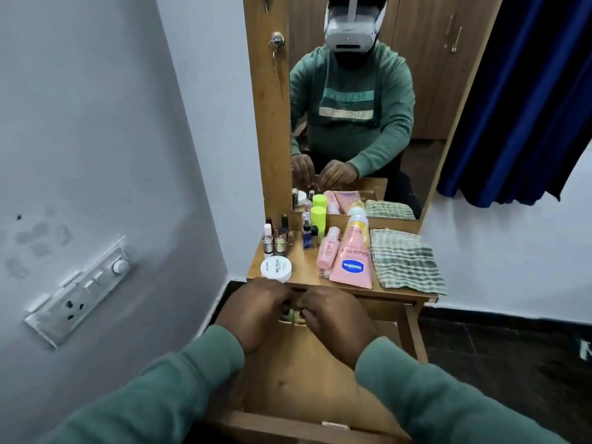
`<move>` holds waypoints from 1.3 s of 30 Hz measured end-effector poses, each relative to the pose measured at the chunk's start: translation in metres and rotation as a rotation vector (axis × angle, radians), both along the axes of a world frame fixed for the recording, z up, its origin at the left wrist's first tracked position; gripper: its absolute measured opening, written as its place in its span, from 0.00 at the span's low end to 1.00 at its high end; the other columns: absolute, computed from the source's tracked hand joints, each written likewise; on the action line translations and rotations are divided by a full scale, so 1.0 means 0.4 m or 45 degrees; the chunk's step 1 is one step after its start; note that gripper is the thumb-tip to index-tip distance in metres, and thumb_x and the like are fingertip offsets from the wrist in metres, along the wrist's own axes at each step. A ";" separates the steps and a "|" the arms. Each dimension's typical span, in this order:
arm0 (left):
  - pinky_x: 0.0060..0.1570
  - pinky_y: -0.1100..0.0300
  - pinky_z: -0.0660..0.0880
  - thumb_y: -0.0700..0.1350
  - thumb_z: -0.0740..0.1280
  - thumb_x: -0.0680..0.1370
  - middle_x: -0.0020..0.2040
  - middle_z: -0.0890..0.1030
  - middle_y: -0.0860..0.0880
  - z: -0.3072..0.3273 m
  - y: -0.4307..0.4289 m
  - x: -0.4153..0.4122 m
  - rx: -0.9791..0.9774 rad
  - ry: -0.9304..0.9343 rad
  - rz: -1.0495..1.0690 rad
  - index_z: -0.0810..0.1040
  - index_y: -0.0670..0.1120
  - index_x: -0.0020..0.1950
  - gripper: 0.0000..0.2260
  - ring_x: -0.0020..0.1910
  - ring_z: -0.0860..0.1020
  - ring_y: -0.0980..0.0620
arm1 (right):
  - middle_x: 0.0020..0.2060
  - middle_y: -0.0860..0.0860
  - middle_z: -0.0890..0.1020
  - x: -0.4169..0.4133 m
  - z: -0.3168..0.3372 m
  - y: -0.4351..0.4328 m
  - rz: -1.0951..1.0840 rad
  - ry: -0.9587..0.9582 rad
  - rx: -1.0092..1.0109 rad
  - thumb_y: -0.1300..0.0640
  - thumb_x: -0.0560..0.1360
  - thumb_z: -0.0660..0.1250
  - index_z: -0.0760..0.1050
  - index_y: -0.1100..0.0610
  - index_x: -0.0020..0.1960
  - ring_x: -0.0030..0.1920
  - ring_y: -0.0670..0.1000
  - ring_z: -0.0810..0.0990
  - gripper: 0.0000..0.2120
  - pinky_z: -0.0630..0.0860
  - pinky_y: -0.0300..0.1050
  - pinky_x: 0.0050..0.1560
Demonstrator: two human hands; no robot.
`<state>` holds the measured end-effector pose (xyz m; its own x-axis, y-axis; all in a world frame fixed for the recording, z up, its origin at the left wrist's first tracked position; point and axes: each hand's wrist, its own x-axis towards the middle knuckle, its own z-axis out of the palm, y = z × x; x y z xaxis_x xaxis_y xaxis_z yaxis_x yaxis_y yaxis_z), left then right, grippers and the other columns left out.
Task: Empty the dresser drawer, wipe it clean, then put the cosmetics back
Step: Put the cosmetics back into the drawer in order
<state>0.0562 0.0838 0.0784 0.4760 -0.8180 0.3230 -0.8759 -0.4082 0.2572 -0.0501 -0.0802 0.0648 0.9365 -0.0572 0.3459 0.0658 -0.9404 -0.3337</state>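
The wooden drawer is pulled out below the dresser top. Both hands reach into its far end, side by side. My left hand and my right hand curl around small items between them, mostly hidden by the fingers. On the dresser top stand a white round jar, several small bottles, a pink bottle, a pink Vaseline tube and a lime-capped bottle. A folded checked cloth lies at the right.
A mirror rises behind the dresser top and reflects me. A grey wall with a switch plate stands close on the left. A blue curtain hangs at the right, with dark floor below.
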 end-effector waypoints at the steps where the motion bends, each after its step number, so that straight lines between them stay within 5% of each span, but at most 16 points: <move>1: 0.48 0.52 0.79 0.39 0.68 0.76 0.50 0.86 0.50 -0.026 0.001 -0.003 0.005 -0.038 0.024 0.85 0.51 0.55 0.13 0.50 0.82 0.46 | 0.50 0.50 0.85 0.001 -0.019 0.006 -0.009 -0.003 -0.001 0.58 0.78 0.68 0.84 0.53 0.56 0.49 0.51 0.82 0.09 0.77 0.44 0.49; 4: 0.47 0.55 0.81 0.42 0.67 0.74 0.53 0.87 0.53 -0.091 0.004 -0.007 -0.060 -0.083 0.102 0.86 0.52 0.56 0.14 0.50 0.82 0.49 | 0.49 0.49 0.86 0.011 -0.065 0.012 -0.054 -0.014 0.020 0.59 0.77 0.71 0.85 0.53 0.55 0.47 0.50 0.82 0.08 0.76 0.39 0.47; 8: 0.41 0.57 0.78 0.37 0.76 0.72 0.51 0.87 0.53 -0.145 -0.005 0.008 -0.101 -0.048 0.236 0.86 0.52 0.53 0.13 0.45 0.81 0.49 | 0.49 0.50 0.86 0.045 -0.105 0.008 -0.108 -0.004 0.055 0.60 0.77 0.70 0.84 0.54 0.55 0.49 0.52 0.83 0.09 0.79 0.44 0.48; 14: 0.55 0.57 0.77 0.41 0.68 0.79 0.59 0.85 0.57 -0.150 -0.015 0.037 -0.098 0.215 0.351 0.84 0.58 0.62 0.16 0.57 0.80 0.52 | 0.50 0.50 0.84 0.088 -0.125 0.008 -0.160 0.043 0.132 0.58 0.78 0.67 0.82 0.53 0.55 0.51 0.53 0.81 0.08 0.79 0.48 0.50; 20: 0.53 0.57 0.78 0.42 0.71 0.78 0.56 0.86 0.55 -0.186 -0.015 0.064 -0.188 0.349 0.478 0.85 0.57 0.60 0.13 0.54 0.82 0.52 | 0.44 0.47 0.81 0.097 -0.134 0.018 -0.205 0.058 0.206 0.58 0.78 0.67 0.75 0.49 0.48 0.44 0.48 0.77 0.04 0.78 0.48 0.44; 34: 0.54 0.58 0.79 0.43 0.71 0.78 0.57 0.86 0.55 -0.212 -0.021 0.077 -0.255 0.396 0.496 0.85 0.55 0.59 0.12 0.54 0.82 0.54 | 0.42 0.44 0.78 0.110 -0.153 0.028 -0.273 0.047 0.359 0.59 0.77 0.68 0.73 0.47 0.46 0.40 0.47 0.73 0.07 0.68 0.43 0.39; 39: 0.52 0.61 0.77 0.43 0.71 0.79 0.57 0.86 0.54 -0.213 -0.020 0.075 -0.257 0.397 0.500 0.85 0.55 0.60 0.12 0.53 0.82 0.53 | 0.43 0.45 0.79 0.107 -0.152 0.035 -0.293 0.044 0.365 0.59 0.78 0.68 0.75 0.49 0.47 0.41 0.47 0.75 0.05 0.74 0.44 0.40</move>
